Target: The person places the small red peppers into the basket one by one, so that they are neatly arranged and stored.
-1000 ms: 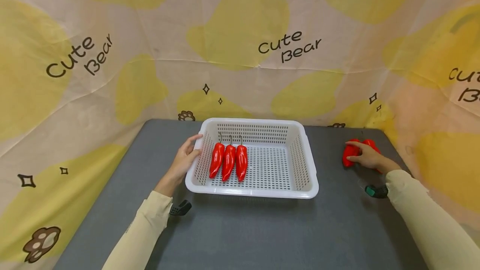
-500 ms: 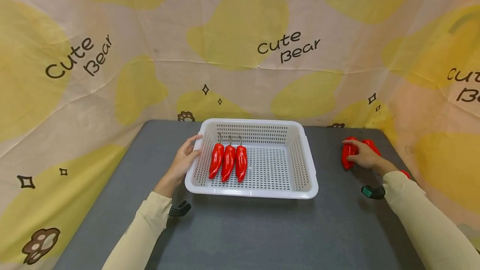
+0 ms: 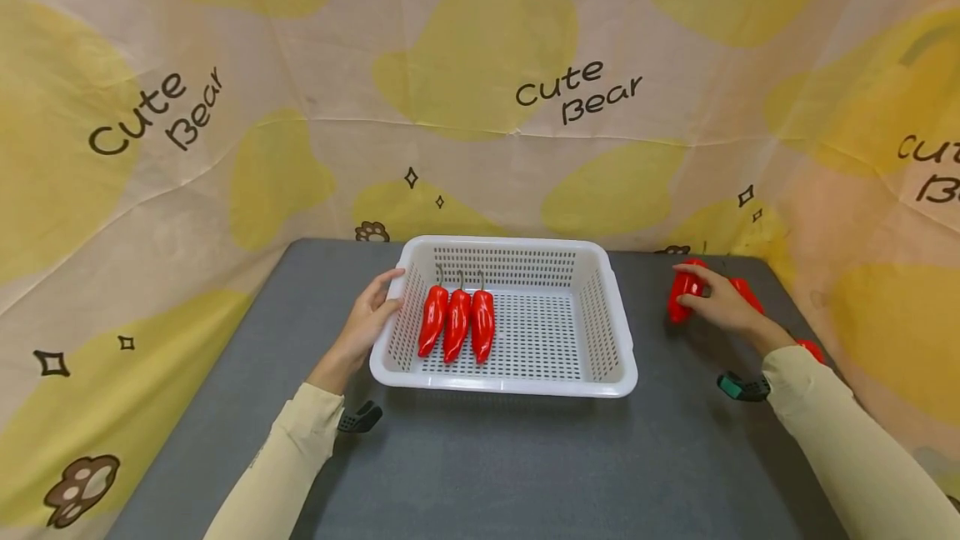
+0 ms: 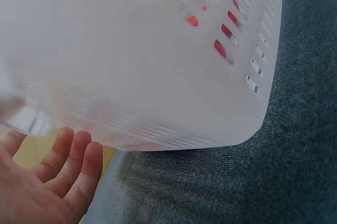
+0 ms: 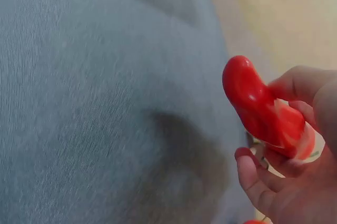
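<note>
A white perforated plastic basket [image 3: 504,387] sits on the table with three red peppers [image 3: 457,326] side by side in its left half, stems toward the back. My left hand [image 3: 370,315] grips the basket's left rim. From the left wrist view, the fingers [image 4: 90,161] lie against the basket's outer wall. Over the table to the right of the basket, my right hand [image 3: 722,304] pinches a red pepper [image 3: 682,297] between thumb and fingers. In the right wrist view that pepper [image 5: 253,100] hangs over its shadow, apart from the grey surface.
Another red pepper [image 3: 747,294] lies behind the right hand, partly hidden by it. One more red pepper [image 3: 811,348] shows beside the right sleeve [image 3: 810,390]. A patterned cloth [image 3: 480,57] hangs behind the grey table [image 3: 480,457].
The right hand has lifted the pepper off the table and moved it slightly left and back. More of the peppers beyond the right hand shows now. The left hand and basket have stayed put.
</note>
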`<action>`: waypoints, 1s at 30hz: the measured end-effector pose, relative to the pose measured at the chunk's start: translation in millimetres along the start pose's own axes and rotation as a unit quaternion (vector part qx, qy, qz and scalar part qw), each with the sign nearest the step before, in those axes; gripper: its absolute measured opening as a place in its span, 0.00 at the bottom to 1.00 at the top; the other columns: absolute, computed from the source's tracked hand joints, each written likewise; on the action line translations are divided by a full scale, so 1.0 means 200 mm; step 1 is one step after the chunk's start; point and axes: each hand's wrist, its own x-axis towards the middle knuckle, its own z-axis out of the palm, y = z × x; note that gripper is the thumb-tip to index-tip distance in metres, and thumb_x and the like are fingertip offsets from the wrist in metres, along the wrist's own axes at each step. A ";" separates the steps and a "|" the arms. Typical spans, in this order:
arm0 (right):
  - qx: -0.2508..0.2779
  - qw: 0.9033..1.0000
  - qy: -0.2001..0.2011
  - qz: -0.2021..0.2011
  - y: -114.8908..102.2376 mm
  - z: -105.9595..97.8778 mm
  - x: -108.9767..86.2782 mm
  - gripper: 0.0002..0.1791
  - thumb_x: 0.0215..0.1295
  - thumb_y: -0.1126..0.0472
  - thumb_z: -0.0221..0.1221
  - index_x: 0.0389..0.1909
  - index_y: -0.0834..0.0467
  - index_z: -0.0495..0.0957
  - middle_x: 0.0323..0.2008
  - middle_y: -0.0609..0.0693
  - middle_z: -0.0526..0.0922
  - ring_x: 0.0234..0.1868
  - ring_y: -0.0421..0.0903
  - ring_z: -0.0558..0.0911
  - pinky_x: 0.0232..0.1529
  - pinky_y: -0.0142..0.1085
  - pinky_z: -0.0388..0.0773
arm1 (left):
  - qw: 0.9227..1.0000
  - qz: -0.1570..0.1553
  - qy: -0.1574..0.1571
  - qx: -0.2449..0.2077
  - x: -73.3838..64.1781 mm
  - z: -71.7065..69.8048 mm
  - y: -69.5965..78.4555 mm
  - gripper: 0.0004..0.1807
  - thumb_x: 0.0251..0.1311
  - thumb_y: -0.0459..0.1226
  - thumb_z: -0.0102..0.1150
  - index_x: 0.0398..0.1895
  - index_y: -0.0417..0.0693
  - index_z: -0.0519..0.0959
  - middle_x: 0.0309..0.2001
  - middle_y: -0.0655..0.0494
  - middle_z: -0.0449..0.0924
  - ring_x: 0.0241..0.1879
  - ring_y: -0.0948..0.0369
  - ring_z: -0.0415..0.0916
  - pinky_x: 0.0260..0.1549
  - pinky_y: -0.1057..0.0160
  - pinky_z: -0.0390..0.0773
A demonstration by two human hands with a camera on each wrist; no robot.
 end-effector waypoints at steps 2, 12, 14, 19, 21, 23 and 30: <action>0.017 1.000 0.006 0.003 -0.04 0.00 0.00 0.34 0.72 0.63 0.55 0.76 0.64 0.57 0.55 0.70 0.69 0.34 0.47 0.75 0.30 0.31 0.74 | 1.000 -0.001 0.000 0.000 0.00 0.00 0.00 0.28 0.76 0.35 0.45 0.77 0.55 0.59 0.65 0.32 0.70 0.47 0.53 0.81 0.41 0.58 0.86; 0.061 0.997 0.035 -0.039 -0.19 0.00 0.00 0.34 0.72 0.66 0.55 0.76 0.62 0.57 0.63 0.72 0.65 0.48 0.60 0.76 0.35 0.26 0.79 | 1.000 -0.004 -0.003 0.005 0.00 0.00 0.00 0.28 0.76 0.35 0.44 0.77 0.55 0.59 0.65 0.31 0.70 0.48 0.50 0.81 0.42 0.56 0.86; 0.071 0.996 0.035 -0.051 -0.22 0.01 0.00 0.34 0.71 0.67 0.55 0.76 0.63 0.56 0.67 0.73 0.62 0.54 0.67 0.73 0.37 0.23 0.79 | 1.000 -0.003 -0.003 0.004 0.00 0.00 0.01 0.28 0.76 0.35 0.44 0.77 0.55 0.59 0.65 0.31 0.70 0.48 0.51 0.81 0.41 0.57 0.86; 0.088 0.993 0.025 -0.073 -0.31 0.02 0.00 0.36 0.71 0.68 0.56 0.77 0.63 0.53 0.71 0.73 0.59 0.59 0.74 0.71 0.40 0.21 0.77 | 1.000 -0.002 -0.004 0.003 0.00 0.00 0.01 0.28 0.76 0.35 0.44 0.77 0.55 0.58 0.65 0.31 0.70 0.48 0.50 0.81 0.41 0.58 0.86; 0.088 0.993 0.022 -0.082 -0.35 0.03 -0.01 0.37 0.70 0.68 0.56 0.77 0.63 0.53 0.71 0.72 0.59 0.61 0.74 0.70 0.41 0.22 0.78 | 1.000 0.000 -0.004 0.003 0.00 0.00 0.01 0.28 0.76 0.35 0.44 0.77 0.55 0.58 0.65 0.31 0.70 0.49 0.49 0.81 0.41 0.57 0.86; 0.086 0.992 0.019 -0.093 -0.38 0.04 -0.01 0.37 0.70 0.69 0.57 0.76 0.63 0.54 0.70 0.72 0.60 0.61 0.74 0.70 0.43 0.23 0.79 | 1.000 0.001 -0.005 0.002 0.00 0.00 0.01 0.28 0.76 0.35 0.44 0.77 0.55 0.58 0.65 0.31 0.70 0.48 0.49 0.81 0.42 0.57 0.86; 0.081 0.988 0.007 -0.131 -0.48 0.10 -0.03 0.37 0.69 0.68 0.60 0.76 0.63 0.56 0.69 0.71 0.63 0.61 0.72 0.72 0.54 0.53 0.83 | 1.000 0.000 -0.005 -0.003 0.00 0.00 0.01 0.28 0.76 0.35 0.44 0.77 0.54 0.59 0.65 0.31 0.70 0.48 0.51 0.81 0.42 0.58 0.86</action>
